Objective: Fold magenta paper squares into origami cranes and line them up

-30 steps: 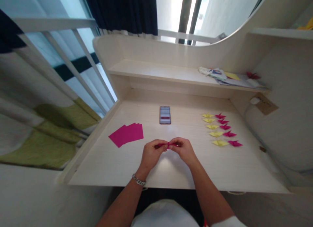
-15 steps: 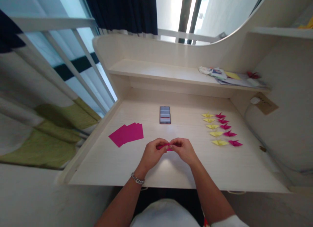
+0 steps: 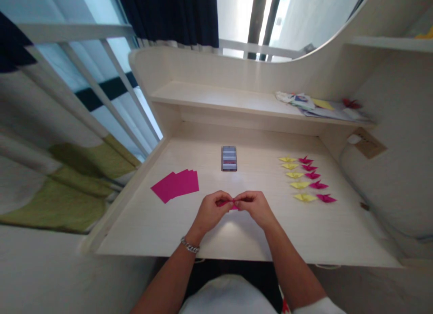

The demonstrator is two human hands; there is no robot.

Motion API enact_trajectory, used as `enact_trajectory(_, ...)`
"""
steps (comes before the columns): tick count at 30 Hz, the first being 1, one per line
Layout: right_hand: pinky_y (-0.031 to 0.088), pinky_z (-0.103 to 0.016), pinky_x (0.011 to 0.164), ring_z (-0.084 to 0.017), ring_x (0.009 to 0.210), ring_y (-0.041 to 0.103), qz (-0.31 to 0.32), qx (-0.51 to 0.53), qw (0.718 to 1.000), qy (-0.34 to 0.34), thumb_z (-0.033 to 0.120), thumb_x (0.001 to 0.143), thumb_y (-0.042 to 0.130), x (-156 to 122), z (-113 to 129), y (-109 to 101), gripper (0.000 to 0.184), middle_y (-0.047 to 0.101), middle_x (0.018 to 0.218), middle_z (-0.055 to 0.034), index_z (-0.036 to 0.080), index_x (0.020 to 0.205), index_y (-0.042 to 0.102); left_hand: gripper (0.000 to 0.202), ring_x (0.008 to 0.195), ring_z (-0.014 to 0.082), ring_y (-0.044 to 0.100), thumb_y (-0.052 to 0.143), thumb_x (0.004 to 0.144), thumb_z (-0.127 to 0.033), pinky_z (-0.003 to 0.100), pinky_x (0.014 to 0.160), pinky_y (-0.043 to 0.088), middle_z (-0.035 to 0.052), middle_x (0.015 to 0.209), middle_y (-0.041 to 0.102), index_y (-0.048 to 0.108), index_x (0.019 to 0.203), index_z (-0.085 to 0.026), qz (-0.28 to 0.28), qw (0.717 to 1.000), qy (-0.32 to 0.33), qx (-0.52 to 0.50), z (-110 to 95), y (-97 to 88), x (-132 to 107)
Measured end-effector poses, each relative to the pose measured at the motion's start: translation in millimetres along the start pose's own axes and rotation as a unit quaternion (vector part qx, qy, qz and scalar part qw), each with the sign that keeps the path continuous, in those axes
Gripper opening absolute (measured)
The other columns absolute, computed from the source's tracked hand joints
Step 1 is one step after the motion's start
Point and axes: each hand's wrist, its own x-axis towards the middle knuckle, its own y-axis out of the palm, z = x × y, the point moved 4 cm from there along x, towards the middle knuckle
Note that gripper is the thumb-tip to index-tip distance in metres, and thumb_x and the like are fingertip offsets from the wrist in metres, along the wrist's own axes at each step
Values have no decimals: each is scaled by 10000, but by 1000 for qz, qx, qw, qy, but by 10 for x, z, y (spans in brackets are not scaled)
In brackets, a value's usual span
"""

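Observation:
Between my two hands, low over the desk, is a small folded piece of pink paper [image 3: 233, 206], mostly covered by my fingers. My left hand [image 3: 212, 210], with a chain bracelet at its wrist, pinches the paper's left side. My right hand [image 3: 254, 207] grips its right side, the thumbs close together at the middle. To the left lie several overlapping pink paper sheets [image 3: 179, 185]. On the right, folded yellow paper cranes [image 3: 299, 185] and pink paper cranes [image 3: 318, 185] stand in two columns.
Beyond my hands a phone [image 3: 229, 159] lies on the white desk [image 3: 135, 228]. A raised shelf [image 3: 216, 100] runs along the back, bearing papers [image 3: 304, 102] at its right. A cable [image 3: 352, 181] hangs down the right wall. White railing bars [image 3: 125, 86] stand at the left.
Both hands stay in nearly the same place, with the fingers shifting only slightly on the pink paper. Everything on the desk is unmoved.

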Motion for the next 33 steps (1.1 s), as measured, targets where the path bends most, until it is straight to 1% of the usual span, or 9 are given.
enact_trajectory(3, 460, -248, 561, -121, 557, 578, 5, 6, 1000, 9, 177, 614, 699, -9, 6, 5, 145, 688, 641, -22, 170, 749, 750, 79, 631, 129, 606, 663, 714, -172, 237, 597, 492, 27, 720, 667, 663, 789, -146, 0, 1000, -5, -21, 2, 2, 3)
enact_trajectory(9, 459, -247, 523, -118, 507, 562, -23, -2, 1000, 11, 189, 597, 712, -18, 8, 3, 134, 678, 589, -27, 157, 722, 748, 69, 580, 115, 574, 658, 686, -139, 224, 568, 466, 4, 645, 643, 667, 754, -145, -9, 999, -21, -47, -52, 16, -2)
enact_trajectory(14, 484, -267, 564, -135, 561, 596, -6, 28, 999, 25, 261, 607, 736, -29, 22, 18, 177, 696, 642, -38, 154, 747, 740, 53, 565, 119, 569, 631, 683, -130, 229, 566, 459, -5, 603, 630, 668, 713, -153, -16, 998, -26, -46, -120, 12, 3)
enact_trajectory(18, 490, -272, 552, -137, 543, 592, -29, 55, 997, 51, 315, 594, 752, -20, 7, 23, 197, 677, 609, -31, 147, 689, 711, 57, 599, 128, 584, 638, 690, -147, 238, 594, 471, 7, 650, 652, 676, 732, -154, -11, 999, -19, -28, -110, 13, -3)
enact_trajectory(21, 478, -259, 536, -129, 529, 586, -35, 59, 996, 50, 298, 565, 772, -15, -3, 33, 212, 667, 599, -21, 147, 685, 685, 79, 658, 139, 610, 646, 710, -173, 250, 640, 491, 28, 728, 679, 685, 776, -155, -3, 1000, -8, -27, -58, 9, -11)
enact_trajectory(24, 458, -243, 526, -116, 520, 576, -39, 62, 996, 45, 279, 564, 776, -17, -5, 32, 225, 658, 599, -9, 146, 709, 667, 98, 715, 156, 630, 659, 722, -199, 267, 676, 506, 48, 790, 693, 685, 805, -154, -7, 1000, -2, -28, -5, -10, -17)
enact_trajectory(28, 436, -235, 523, -108, 520, 561, -47, 22, 998, 28, 261, 594, 759, -14, -7, 13, 199, 646, 596, -6, 138, 718, 663, 125, 746, 170, 642, 676, 726, -228, 287, 709, 518, 64, 816, 701, 683, 821, -146, -8, 1000, -7, -30, 12, -19, -18)
enact_trajectory(33, 447, -248, 539, -125, 543, 576, -53, -7, 998, 16, 253, 600, 749, -3, -29, 4, 175, 657, 619, -16, 145, 711, 668, 164, 743, 178, 648, 672, 741, -284, 292, 703, 524, 69, 813, 707, 692, 828, -146, -26, 999, -5, -18, -6, -14, -15)
